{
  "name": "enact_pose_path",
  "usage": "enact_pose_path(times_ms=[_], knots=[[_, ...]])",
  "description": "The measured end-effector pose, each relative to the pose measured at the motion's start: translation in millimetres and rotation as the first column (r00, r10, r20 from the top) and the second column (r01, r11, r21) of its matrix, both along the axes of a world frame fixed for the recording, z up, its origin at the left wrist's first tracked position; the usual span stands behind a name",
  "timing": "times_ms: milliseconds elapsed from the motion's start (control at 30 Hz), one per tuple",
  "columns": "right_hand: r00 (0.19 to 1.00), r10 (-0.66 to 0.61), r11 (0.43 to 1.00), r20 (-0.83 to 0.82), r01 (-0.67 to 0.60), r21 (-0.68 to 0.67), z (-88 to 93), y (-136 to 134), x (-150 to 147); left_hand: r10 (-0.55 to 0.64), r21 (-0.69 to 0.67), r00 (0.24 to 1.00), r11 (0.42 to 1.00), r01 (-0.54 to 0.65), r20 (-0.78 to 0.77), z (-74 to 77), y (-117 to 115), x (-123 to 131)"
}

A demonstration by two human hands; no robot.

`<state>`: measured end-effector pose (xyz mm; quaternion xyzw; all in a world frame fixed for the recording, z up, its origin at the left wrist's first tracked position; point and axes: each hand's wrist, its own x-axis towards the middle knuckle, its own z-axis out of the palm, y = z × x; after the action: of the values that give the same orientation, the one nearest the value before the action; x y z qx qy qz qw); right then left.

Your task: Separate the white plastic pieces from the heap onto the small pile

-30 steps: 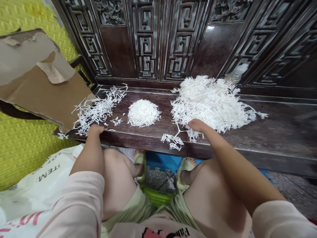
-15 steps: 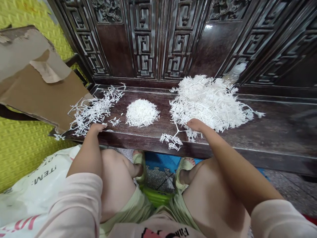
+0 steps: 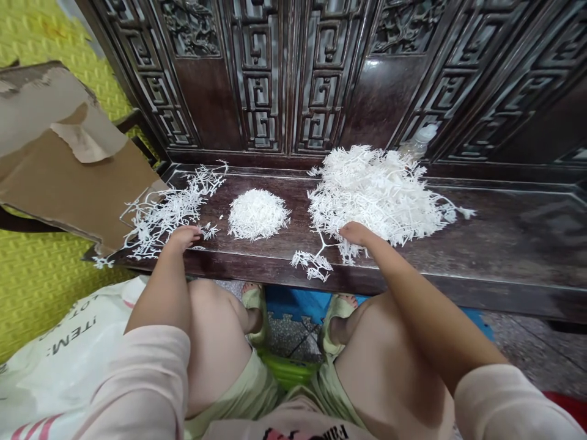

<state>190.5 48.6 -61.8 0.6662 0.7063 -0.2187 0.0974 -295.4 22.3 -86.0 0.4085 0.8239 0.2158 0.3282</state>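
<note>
In the head view, a dark wooden worktop runs across in front of the person, backed by a carved openwork panel. A torn sheet of cardboard leans over its left end, one corner reaching under or just beside the heap of bare white stems. Yellow textured matting lies beyond that end; a blue mat shows on the floor below, between the person's sandalled feet.

The white pieces lie in three groups: the stems at left, a neat rounded mound of short bits in the middle, and a large branched pile at right. One forked sprig hangs at the front edge, just beside the right hand. That hand is at the large pile's near side, fingers bent in; whether it grips a stem cannot be told. The left hand is partly curled in front of the stems, fingertips by a small loose cluster; its hold is unclear too.

Behind the large pile, partly hidden by it, a clear bottle with a whitish top has pale contents, too indistinct to name. A white printed bag lies beside the person's left leg, its inside out of sight.
</note>
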Motion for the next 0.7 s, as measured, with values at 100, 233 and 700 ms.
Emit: enact_pose_path(times_ms=[100, 233, 700], knots=[[1.0, 0.003, 1.0, -0.004, -0.003, -0.01, 0.4, 0.3, -0.3, 0.061, 0.073, 0.966, 0.994, -0.082, 0.252, 9.5, 1.2, 6.4], [1.0, 0.008, 1.0, -0.002, -0.008, -0.015, 4.2, -0.8, -2.4, -0.072, 0.268, 0.779, 0.955, -0.125, 0.622, 33.5, 4.0, 25.8], [0.997, -0.052, 0.999, -0.05, 0.052, -0.013, 6.2, -5.7, -3.0, -0.283, 0.391, 0.637, 0.92, -0.031, 0.717, 68.5, 18.1, 97.5]])
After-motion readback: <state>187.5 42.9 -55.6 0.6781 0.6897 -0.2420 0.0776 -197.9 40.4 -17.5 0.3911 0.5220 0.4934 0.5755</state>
